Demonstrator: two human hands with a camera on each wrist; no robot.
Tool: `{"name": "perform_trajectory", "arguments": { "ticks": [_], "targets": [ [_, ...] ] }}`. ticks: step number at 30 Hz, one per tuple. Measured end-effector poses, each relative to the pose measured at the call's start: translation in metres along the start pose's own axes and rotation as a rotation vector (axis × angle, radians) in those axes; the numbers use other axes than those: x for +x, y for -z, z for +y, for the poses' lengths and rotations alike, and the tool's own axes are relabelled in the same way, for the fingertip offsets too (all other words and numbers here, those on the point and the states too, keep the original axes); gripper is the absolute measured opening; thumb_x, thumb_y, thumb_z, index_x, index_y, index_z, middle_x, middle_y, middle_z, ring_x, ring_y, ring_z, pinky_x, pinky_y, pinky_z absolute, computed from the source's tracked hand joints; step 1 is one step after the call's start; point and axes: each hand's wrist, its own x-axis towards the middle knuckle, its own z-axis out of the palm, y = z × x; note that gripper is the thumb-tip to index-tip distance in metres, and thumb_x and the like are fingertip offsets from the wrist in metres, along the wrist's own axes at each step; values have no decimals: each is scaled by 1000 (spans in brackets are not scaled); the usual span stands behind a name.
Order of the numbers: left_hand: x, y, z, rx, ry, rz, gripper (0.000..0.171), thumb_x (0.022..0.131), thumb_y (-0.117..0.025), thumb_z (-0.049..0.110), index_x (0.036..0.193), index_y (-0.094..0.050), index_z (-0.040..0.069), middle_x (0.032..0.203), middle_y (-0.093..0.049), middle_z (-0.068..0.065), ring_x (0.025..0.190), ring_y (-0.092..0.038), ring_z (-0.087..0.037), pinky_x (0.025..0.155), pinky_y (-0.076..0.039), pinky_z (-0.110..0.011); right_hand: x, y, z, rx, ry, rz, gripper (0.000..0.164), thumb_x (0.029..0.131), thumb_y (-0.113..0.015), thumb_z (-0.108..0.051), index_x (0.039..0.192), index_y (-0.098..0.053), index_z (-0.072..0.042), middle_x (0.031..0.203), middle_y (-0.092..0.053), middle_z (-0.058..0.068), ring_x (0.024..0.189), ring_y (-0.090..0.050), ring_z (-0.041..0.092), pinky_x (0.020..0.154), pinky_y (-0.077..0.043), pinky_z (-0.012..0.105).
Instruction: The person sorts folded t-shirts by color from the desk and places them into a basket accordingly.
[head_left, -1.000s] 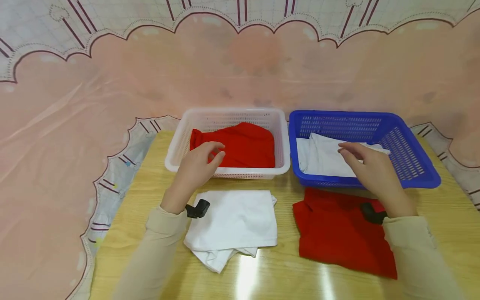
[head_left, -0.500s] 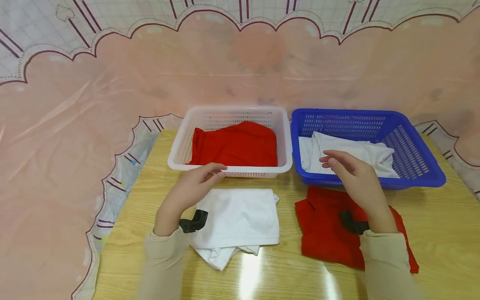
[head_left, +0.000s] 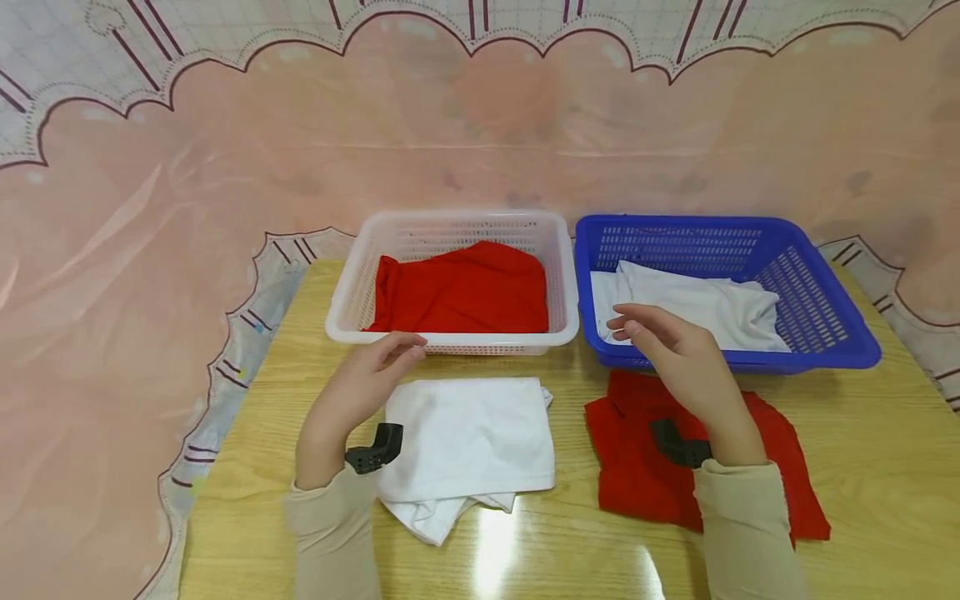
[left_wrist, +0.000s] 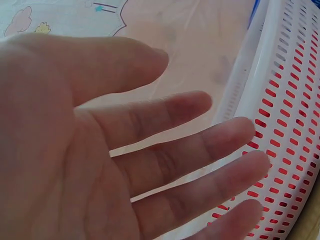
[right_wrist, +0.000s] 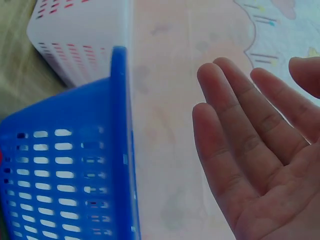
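My left hand hovers by the near rim of the white basket, its fingers relaxed and holding nothing. Inside that basket lies a folded red cloth. Below the basket a folded white cloth lies on the table, partly behind my left wrist. My right hand is over the near rim of the blue basket, also with nothing in it; its fingers look loosely extended in the right wrist view. A white cloth sits in the blue basket. Under my right forearm a red cloth is spread on the table.
The baskets stand side by side at the back of the wooden table. Behind them hangs a pink patterned fabric, which also drops along the table's left side. A black wrist mount sits on my left wrist.
Both hands have drawn back from above the baskets toward me, and the right hand has also moved left. The cloths and baskets have stayed in place.
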Motion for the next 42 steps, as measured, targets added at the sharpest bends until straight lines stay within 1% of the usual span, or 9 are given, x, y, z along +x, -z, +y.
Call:
{"name": "perform_trajectory", "arguments": {
  "ticks": [4, 12, 17, 20, 23, 29, 32, 37, 42],
  "targets": [
    [0, 1, -4, 17, 6, -24, 33, 90, -46, 44, 111, -57, 22, 102, -59, 3, 93, -54, -15, 84, -42, -37, 3, -7, 3, 24, -1, -53, 36, 92, -42, -41, 121, -54, -25, 105, -62, -5, 96, -56, 6, 88, -43, 37],
    [5, -2, -19, 67, 95, -88, 38, 91, -44, 42, 120, -52, 18, 103, -60, -4, 87, -56, -17, 80, -43, -37, 6, -23, 10, -47, -29, -214, 42, 90, -44, -46, 122, -54, -22, 105, -62, -2, 93, -58, 14, 84, -44, 39],
    [3, -1, -29, -13, 176, -119, 41, 92, -48, 33, 126, -46, 10, 95, -58, -11, 70, -56, -23, 61, -48, -36, 5, -37, 10, -135, -31, -378, 44, 89, -47, -44, 126, -51, -20, 113, -58, -2, 96, -56, 15, 87, -42, 44],
    [3, -1, -33, -65, 209, -131, 41, 92, -48, 31, 126, -44, 9, 86, -56, -14, 60, -53, -27, 50, -47, -36, 5, -44, 10, -169, -25, -426, 44, 90, -47, -42, 127, -49, -19, 115, -56, -3, 97, -55, 15, 86, -43, 41],
    [3, 0, -37, -64, 222, -119, 41, 92, -49, 31, 126, -44, 10, 79, -56, -14, 58, -53, -27, 48, -45, -34, 6, -50, 8, -162, -32, -464, 47, 90, -46, -43, 131, -45, -19, 114, -57, -1, 97, -55, 14, 84, -45, 38],
    [4, -1, -42, -42, 260, -149, 46, 92, -48, 32, 131, -40, 10, 77, -57, -13, 66, -56, -22, 48, -46, -32, 7, -64, 3, -71, -60, -470, 57, 88, -48, -45, 138, -32, -22, 116, -55, 1, 103, -54, 16, 83, -46, 37],
    [4, 0, -44, -42, 283, -166, 49, 91, -48, 32, 133, -37, 8, 86, -59, -14, 73, -57, -24, 49, -46, -32, 8, -72, 3, -89, -56, -467, 60, 88, -48, -46, 140, -30, -20, 123, -52, 5, 108, -52, 19, 85, -45, 38],
    [3, 1, -53, -73, 384, -161, 52, 90, -50, 34, 133, -35, 8, 101, -57, -15, 73, -57, -23, 51, -47, -32, 8, -86, 5, -111, -46, -474, 61, 89, -49, -42, 141, -28, -16, 133, -44, 8, 109, -52, 21, 85, -44, 39],
    [5, -4, -60, -77, 423, -174, 50, 90, -50, 34, 131, -39, 8, 109, -56, -15, 70, -61, -18, 53, -48, -32, 9, -98, 8, -164, -39, -436, 58, 89, -51, -37, 139, -32, -14, 127, -48, 8, 104, -54, 21, 85, -45, 39]
  ]
}}
